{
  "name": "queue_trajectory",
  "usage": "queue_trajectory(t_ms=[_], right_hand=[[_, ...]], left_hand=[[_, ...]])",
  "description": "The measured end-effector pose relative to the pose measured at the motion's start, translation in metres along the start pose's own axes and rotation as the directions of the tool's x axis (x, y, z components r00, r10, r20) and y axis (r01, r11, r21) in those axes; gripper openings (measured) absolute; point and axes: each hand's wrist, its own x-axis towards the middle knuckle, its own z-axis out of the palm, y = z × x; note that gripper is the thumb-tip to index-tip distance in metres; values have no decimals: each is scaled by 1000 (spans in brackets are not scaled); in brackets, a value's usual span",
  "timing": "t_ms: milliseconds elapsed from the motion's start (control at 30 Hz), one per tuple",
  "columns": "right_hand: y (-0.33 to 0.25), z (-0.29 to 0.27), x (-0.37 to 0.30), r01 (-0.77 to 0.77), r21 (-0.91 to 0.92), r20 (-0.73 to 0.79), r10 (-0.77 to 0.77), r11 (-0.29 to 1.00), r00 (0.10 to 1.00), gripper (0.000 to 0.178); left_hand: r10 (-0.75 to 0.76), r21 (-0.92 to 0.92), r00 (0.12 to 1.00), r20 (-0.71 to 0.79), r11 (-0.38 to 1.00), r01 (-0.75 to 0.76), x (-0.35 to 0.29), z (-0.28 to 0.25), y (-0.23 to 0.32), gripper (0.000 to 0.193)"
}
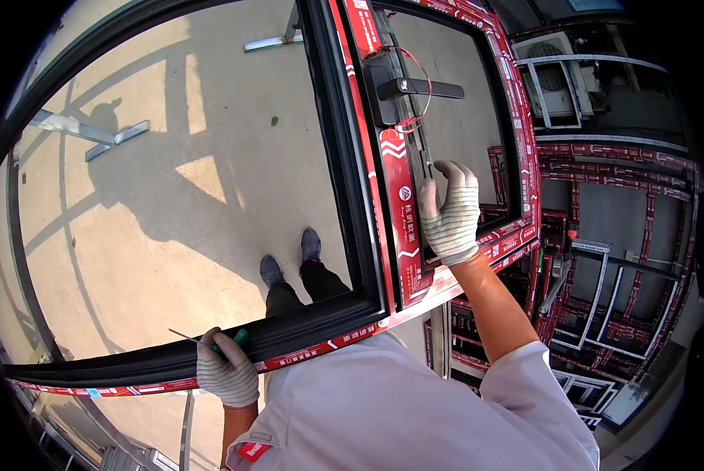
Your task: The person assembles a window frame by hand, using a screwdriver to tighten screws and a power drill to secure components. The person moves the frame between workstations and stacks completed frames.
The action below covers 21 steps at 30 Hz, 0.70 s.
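Observation:
My left hand (228, 369), in a striped knit glove, is closed round a screwdriver's green handle (241, 337). The thin metal shaft (184, 336) points to the left, beside the lower rail of a black window frame (305, 323). My right hand (452, 212), also gloved, reaches over the smaller sash on the right. Its thumb and curled fingers meet the lower end of a narrow strip (423, 149) along the sash's inner edge; the exact hold is partly hidden. Above it, a black lever handle (422, 88) sits on the sash, with a thin red loop (429, 74) around it.
Red printed protective film (531, 169) covers the frame members. Through the large opening lie the concrete floor (234, 157), my shoes and metal support feet (118, 140). Stacked frames (611, 267) stand at right, with an outdoor air-conditioning unit (552, 82) beyond.

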Motion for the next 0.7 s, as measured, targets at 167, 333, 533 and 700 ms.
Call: queue_trajectory(t_ms=[167,333,533,700], right_hand=[[-2,2,121,277,-129,-180,-298,952,938,42],[14,29,160,378,-227,263,-317,897,911,36],[12,28,166,400,-227,367,-303,888,880,35],[0,19,163,287,-239,417,-169,928,893,43]], left_hand=[[52,39,998,-24,998,-51,3,-1,3,22],[19,75,1000,-1,997,-19,3,-4,4,22],[47,52,998,-51,998,-44,2,0,6,18],[71,67,996,-50,995,-67,2,-2,8,17]])
